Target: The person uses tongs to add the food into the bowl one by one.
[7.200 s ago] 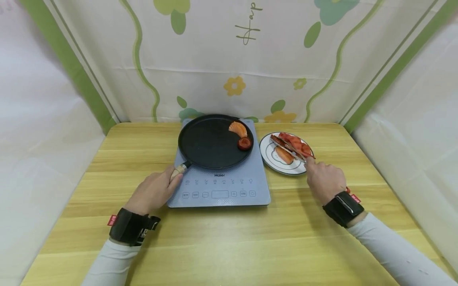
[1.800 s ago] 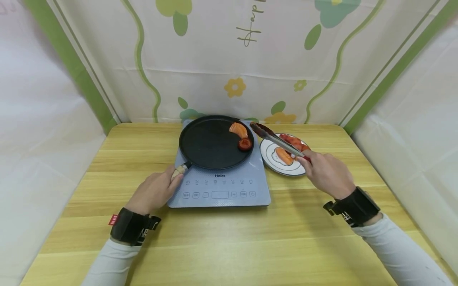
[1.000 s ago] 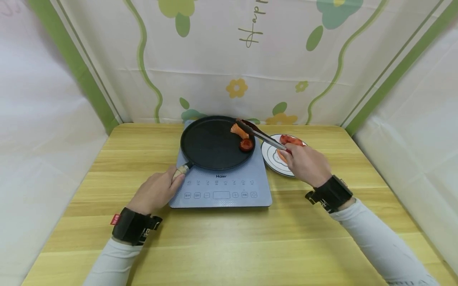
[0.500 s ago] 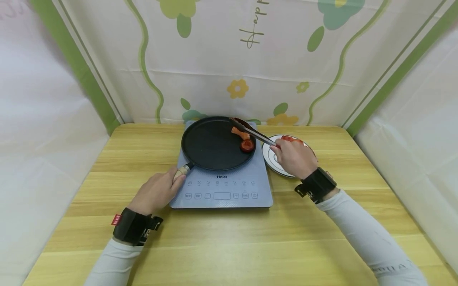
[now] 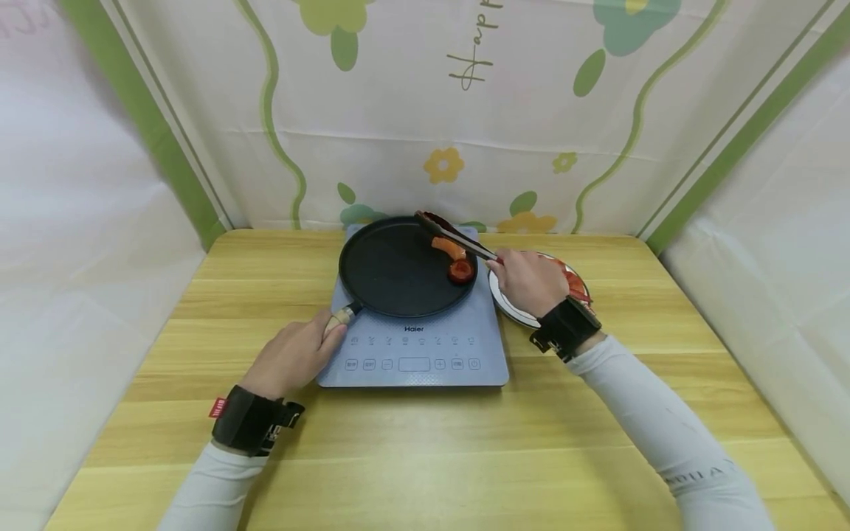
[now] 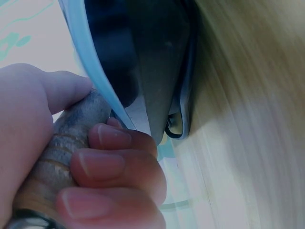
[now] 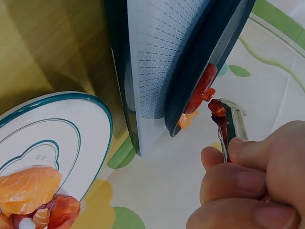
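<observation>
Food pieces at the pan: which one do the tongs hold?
The dark red piece, between the tips of the tongs; the round red piece and orange piece lie on the pan.

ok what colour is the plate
The plate is white, edged dark green, clearest in the right wrist view.

A round black pan (image 5: 392, 269) sits on the hob (image 5: 413, 376), wooden handle (image 5: 341, 316) out to the near left. Metal tongs (image 5: 467, 243) slant over its far-right edge, a dark red piece (image 7: 218, 108) in their tips!
</observation>
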A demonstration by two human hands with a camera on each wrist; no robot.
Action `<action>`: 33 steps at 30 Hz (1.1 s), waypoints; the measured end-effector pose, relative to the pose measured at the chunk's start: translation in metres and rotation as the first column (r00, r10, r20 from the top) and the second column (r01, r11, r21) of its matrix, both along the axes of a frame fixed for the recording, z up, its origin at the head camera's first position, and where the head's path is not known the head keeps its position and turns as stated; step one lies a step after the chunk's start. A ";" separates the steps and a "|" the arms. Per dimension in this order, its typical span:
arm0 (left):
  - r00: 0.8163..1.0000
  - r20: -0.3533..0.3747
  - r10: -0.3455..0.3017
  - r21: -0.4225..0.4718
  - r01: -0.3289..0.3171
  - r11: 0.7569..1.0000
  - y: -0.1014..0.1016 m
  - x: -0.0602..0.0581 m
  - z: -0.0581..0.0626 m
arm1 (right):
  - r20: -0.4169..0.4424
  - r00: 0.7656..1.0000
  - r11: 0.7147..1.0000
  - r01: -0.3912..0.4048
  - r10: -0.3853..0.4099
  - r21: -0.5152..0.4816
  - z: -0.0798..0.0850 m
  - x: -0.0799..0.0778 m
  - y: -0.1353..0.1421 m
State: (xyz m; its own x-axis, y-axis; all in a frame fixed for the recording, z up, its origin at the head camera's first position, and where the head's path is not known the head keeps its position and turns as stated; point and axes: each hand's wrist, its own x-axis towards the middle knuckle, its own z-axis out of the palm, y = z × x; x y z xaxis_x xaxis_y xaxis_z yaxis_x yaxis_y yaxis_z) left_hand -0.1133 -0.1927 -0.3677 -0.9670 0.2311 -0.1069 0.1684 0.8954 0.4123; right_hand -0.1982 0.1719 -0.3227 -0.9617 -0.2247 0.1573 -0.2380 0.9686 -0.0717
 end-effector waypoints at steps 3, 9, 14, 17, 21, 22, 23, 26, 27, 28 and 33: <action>1.000 0.003 0.004 -0.001 -0.004 1.000 0.000 0.001 0.001 | 0.010 1.000 1.000 -0.001 0.001 -0.004 0.000 -0.004 -0.006; 1.000 0.009 0.009 -0.007 -0.009 1.000 -0.002 0.002 0.002 | 0.034 0.999 1.000 -0.001 0.001 0.000 -0.002 -0.012 -0.015; 1.000 0.007 0.008 -0.003 -0.008 1.000 -0.002 0.001 0.001 | 0.034 0.999 1.000 0.007 -0.008 0.003 -0.005 -0.019 -0.018; 1.000 0.004 0.002 0.006 -0.002 1.000 0.000 0.000 0.001 | 0.015 1.000 1.000 0.003 -0.003 0.001 -0.007 -0.023 -0.017; 1.000 0.010 0.002 0.013 -0.003 1.000 0.002 0.000 0.001 | -0.002 1.000 1.000 -0.013 0.013 0.005 -0.009 -0.025 -0.015; 1.000 0.011 0.004 0.013 -0.004 1.000 0.002 0.000 0.001 | -0.004 1.000 1.000 -0.017 0.017 0.008 -0.009 -0.025 -0.015; 1.000 0.012 0.006 0.011 -0.006 1.000 0.002 0.001 0.001 | -0.004 1.000 1.000 -0.021 0.021 0.011 -0.009 -0.025 -0.014; 1.000 0.009 0.007 0.003 -0.007 1.000 0.002 0.000 0.001 | 0.000 1.000 1.000 -0.020 0.020 0.024 -0.009 -0.026 -0.014; 1.000 0.008 0.007 0.002 -0.007 1.000 0.002 0.000 0.001 | 0.002 1.000 0.999 -0.021 0.021 0.028 -0.009 -0.027 -0.015; 1.000 0.007 0.007 0.001 -0.007 1.000 0.002 -0.001 0.000 | 0.004 1.000 0.999 -0.021 0.021 0.030 -0.009 -0.027 -0.015; 1.000 0.011 0.011 -0.002 -0.011 1.000 0.001 -0.002 0.000 | 0.014 0.999 0.999 -0.032 0.032 0.025 -0.008 -0.028 -0.017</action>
State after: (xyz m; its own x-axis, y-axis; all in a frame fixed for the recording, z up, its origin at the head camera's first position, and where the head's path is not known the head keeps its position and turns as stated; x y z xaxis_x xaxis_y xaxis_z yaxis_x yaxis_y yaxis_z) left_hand -0.1149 -0.1913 -0.3678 -0.9684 0.2199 -0.1179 0.1537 0.8979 0.4124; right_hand -0.2265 0.1546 -0.3306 -0.9560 -0.2590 0.1377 -0.2680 0.9621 -0.0509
